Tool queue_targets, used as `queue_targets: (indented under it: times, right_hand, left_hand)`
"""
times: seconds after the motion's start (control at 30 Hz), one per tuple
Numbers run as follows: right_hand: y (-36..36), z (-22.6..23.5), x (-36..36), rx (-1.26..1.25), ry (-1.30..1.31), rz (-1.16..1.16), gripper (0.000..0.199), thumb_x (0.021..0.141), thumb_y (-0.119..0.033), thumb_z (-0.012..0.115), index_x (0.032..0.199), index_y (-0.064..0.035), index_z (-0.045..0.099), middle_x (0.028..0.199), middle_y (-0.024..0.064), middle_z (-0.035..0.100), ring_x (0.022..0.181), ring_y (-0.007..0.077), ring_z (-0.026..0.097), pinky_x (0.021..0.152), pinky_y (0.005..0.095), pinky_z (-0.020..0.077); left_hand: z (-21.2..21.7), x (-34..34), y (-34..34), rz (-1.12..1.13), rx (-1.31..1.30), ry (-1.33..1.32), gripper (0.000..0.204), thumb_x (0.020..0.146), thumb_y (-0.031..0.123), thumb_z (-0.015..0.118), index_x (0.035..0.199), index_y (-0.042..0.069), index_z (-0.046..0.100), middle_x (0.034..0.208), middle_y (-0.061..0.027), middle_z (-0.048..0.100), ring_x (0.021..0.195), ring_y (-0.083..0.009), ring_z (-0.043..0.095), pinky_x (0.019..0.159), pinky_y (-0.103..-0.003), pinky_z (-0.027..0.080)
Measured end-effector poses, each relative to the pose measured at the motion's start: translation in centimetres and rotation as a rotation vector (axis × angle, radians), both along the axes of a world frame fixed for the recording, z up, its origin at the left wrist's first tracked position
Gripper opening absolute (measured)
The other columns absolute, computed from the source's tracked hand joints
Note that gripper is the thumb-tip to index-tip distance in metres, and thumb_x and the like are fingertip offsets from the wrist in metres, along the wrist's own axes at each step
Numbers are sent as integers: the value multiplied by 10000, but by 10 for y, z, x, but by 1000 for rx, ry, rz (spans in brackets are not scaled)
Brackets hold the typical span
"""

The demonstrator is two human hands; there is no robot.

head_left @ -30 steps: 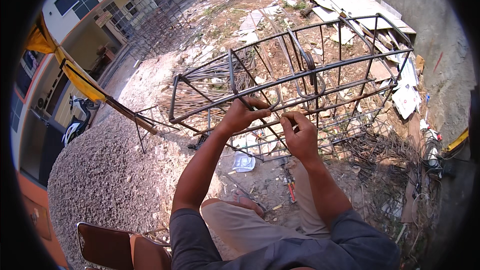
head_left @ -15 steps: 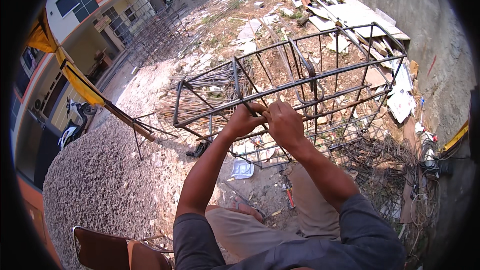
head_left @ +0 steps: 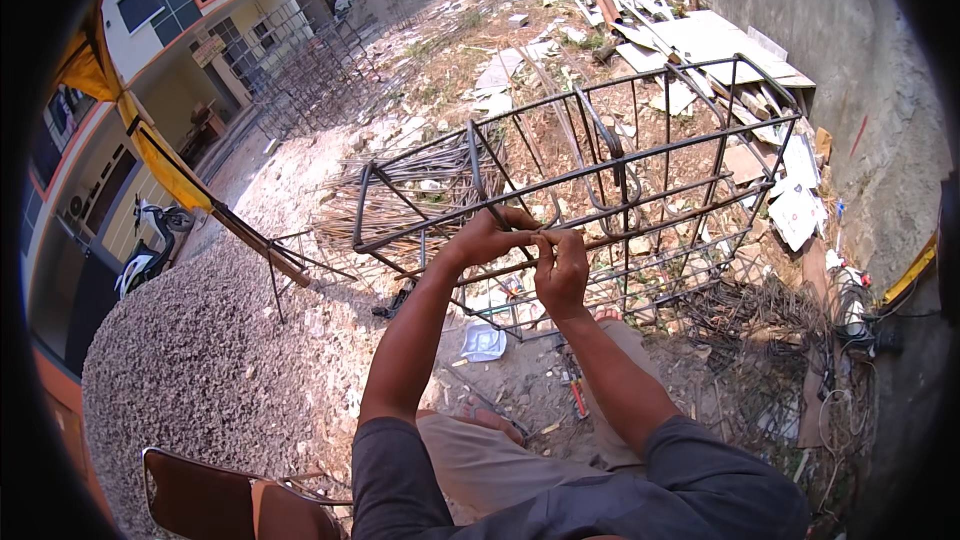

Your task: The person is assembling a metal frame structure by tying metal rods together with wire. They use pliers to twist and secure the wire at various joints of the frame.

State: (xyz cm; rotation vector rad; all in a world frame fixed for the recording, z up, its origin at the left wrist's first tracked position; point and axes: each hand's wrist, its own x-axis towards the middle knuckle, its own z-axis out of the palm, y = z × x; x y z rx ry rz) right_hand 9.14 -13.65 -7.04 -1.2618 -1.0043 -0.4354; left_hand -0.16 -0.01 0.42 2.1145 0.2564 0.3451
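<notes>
In front of me a long rebar cage point(head_left: 650, 152) of dark steel bars and bent rectangular stirrups stretches from mid-left to upper right. My left hand point(head_left: 488, 240) is closed at one of its near bars, beside a stirrup that comes down to the fingers. Meeting it at the fingertips, my right hand point(head_left: 562, 272) is closed in a pinch just below the upper bars. Whatever sits between the right fingertips is too small and covered to make out. Several loose stirrups hang around the middle of the cage.
A gravel heap point(head_left: 200, 370) lies left, with a brown chair point(head_left: 210, 495) near it. Under the cage are a white plastic tray point(head_left: 484, 341) and a red-handled tool point(head_left: 578, 396). Cut rods point(head_left: 390, 202) lie behind; tangled wire point(head_left: 760, 320) and a concrete wall point(head_left: 860, 90) stand right.
My right hand has turned and dropped slightly, its forearm swinging inward to the left. My left hand stays at the same bar. The cage's far end sits a little lower in view.
</notes>
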Motion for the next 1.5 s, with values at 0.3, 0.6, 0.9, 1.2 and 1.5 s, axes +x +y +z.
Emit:
queue_targets:
  times: [0.3,0.6,0.9,1.2,1.5]
  right_hand:
    - [-8,-5,-7,-76,333,190,124,957,-125,667,983,-9,631,954,142,625,907,311,597,825,413,470]
    - [-17,-21,25,-272,245,193,176,937,-84,633,1085,2,675,1005,114,666,895,179,625,819,347,507]
    - [-15,-19,37,-302,404,330,120,949,-130,676,967,-13,690,827,108,687,721,189,647,670,343,495]
    - [-34,16,-6,-317,696,381,223,957,-219,703,875,-14,669,729,4,643,658,68,545,606,273,442]
    - [-36,45,9,-665,295,128,327,954,-326,640,872,-13,688,780,186,700,744,384,682,700,473,512]
  left_hand:
    - [-9,4,8,77,21,88,280,956,304,731,1015,32,766,815,37,694,742,-31,561,622,-235,450]
    - [-1,9,-3,116,-31,88,315,919,366,769,928,50,771,686,72,625,609,-24,484,522,-244,359]
    - [7,7,-8,106,-47,101,276,917,317,776,931,41,764,735,53,653,669,-35,533,578,-252,418]
    - [-1,6,-4,56,99,31,267,922,274,763,997,18,760,863,-15,731,806,-74,616,731,-292,511]
    - [-5,7,0,87,155,24,286,904,305,752,996,35,770,861,-88,744,792,-151,667,753,-348,525]
